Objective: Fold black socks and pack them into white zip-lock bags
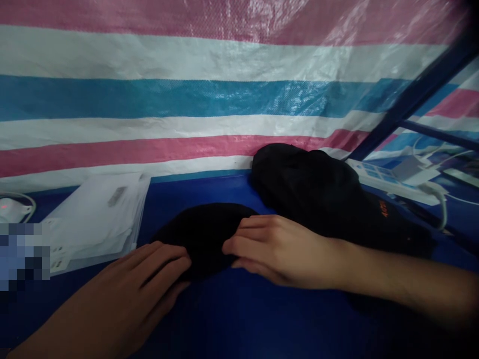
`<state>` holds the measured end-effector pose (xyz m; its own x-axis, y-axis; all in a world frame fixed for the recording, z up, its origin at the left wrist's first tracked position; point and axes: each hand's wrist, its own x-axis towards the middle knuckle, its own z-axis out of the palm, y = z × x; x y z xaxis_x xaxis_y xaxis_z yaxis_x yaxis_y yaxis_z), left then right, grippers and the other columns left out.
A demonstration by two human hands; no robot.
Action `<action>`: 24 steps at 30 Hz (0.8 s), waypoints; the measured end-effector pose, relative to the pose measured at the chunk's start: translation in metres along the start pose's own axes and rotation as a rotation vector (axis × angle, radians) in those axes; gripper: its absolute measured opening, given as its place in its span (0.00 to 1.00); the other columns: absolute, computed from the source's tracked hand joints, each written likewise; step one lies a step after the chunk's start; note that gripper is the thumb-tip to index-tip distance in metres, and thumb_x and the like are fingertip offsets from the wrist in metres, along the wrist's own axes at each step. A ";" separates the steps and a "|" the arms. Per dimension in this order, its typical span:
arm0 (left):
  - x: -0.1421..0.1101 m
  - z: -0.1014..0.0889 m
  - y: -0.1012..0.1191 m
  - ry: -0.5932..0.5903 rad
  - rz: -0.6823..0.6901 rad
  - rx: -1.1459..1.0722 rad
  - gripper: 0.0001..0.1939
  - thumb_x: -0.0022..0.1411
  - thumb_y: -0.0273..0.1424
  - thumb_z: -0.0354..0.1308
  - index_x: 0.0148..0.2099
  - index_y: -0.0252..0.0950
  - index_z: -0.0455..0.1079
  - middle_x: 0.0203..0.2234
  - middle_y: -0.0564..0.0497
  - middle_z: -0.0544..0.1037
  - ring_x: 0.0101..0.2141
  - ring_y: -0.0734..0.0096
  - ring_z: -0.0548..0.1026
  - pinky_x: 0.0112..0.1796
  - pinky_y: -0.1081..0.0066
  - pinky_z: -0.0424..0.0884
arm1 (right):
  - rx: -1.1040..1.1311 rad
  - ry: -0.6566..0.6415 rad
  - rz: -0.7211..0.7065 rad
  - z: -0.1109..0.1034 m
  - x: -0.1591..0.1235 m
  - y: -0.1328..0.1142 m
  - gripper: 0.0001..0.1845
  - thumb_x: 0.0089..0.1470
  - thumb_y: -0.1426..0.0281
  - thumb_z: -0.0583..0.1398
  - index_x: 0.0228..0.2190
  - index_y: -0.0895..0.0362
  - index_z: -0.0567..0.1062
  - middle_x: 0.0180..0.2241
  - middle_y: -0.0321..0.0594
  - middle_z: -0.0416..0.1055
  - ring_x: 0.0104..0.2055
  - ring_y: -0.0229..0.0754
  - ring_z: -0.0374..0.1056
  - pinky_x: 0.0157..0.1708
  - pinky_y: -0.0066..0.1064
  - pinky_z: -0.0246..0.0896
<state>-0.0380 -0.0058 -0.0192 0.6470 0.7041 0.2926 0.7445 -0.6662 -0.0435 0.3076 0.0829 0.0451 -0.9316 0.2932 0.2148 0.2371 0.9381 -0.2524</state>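
A rounded, flat black cloth piece, perhaps a cap, lies on the blue surface between my hands. At its left edge, the fingers of my left hand are bent together on the fabric. My right hand pinches the right side with curled fingers. What lies under the fingertips is hidden, and the cloth is too dark to show its folds. Just beyond my right hand sits a bulky heap of black fabric with small orange lettering.
A stack of clear plastic sleeves with papers lies at the left. Beside it is a white device with a cable. A power strip with plugs is at the right by a dark blue metal frame. Striped sheeting hangs behind.
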 end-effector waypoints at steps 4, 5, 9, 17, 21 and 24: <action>0.001 -0.003 -0.005 -0.013 -0.227 -0.233 0.16 0.82 0.44 0.56 0.66 0.56 0.76 0.53 0.58 0.89 0.47 0.66 0.90 0.49 0.71 0.87 | 0.512 -0.021 0.193 -0.008 0.001 0.013 0.10 0.77 0.70 0.65 0.55 0.57 0.81 0.45 0.39 0.87 0.40 0.37 0.81 0.39 0.28 0.73; 0.004 -0.006 -0.006 -0.023 -0.269 -0.284 0.14 0.83 0.45 0.56 0.64 0.57 0.76 0.51 0.60 0.90 0.44 0.68 0.91 0.45 0.74 0.87 | 0.603 -0.039 0.234 -0.009 0.002 0.015 0.09 0.76 0.68 0.66 0.54 0.57 0.82 0.43 0.37 0.87 0.37 0.35 0.81 0.35 0.26 0.72; 0.015 -0.012 -0.008 -0.014 -0.234 -0.356 0.14 0.85 0.45 0.52 0.58 0.57 0.80 0.47 0.61 0.89 0.39 0.72 0.89 0.38 0.78 0.84 | 0.408 0.065 0.187 -0.006 0.001 0.012 0.09 0.75 0.66 0.69 0.50 0.58 0.86 0.48 0.45 0.84 0.46 0.41 0.81 0.46 0.31 0.76; -0.007 -0.012 0.009 0.045 0.066 0.084 0.36 0.75 0.26 0.53 0.80 0.54 0.66 0.64 0.53 0.85 0.61 0.53 0.85 0.63 0.55 0.83 | -0.446 0.143 -0.051 0.014 -0.003 -0.024 0.14 0.78 0.77 0.57 0.44 0.59 0.84 0.44 0.47 0.84 0.42 0.48 0.74 0.43 0.42 0.72; -0.001 -0.008 0.023 0.015 0.025 0.112 0.28 0.75 0.37 0.62 0.73 0.43 0.73 0.62 0.44 0.86 0.56 0.43 0.87 0.57 0.46 0.89 | -0.416 0.029 -0.040 0.018 -0.003 -0.030 0.12 0.76 0.69 0.60 0.45 0.61 0.83 0.47 0.53 0.84 0.45 0.51 0.75 0.45 0.45 0.74; 0.001 0.001 0.024 -0.015 -0.030 0.106 0.25 0.78 0.36 0.59 0.73 0.49 0.74 0.60 0.47 0.86 0.56 0.44 0.88 0.57 0.45 0.88 | -0.422 0.044 -0.024 0.020 -0.002 -0.028 0.12 0.77 0.70 0.59 0.47 0.62 0.82 0.46 0.52 0.83 0.44 0.51 0.75 0.45 0.44 0.74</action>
<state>-0.0200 -0.0208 -0.0209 0.6259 0.7276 0.2809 0.7764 -0.6154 -0.1359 0.2972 0.0522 0.0331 -0.9280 0.2690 0.2579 0.3155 0.9354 0.1595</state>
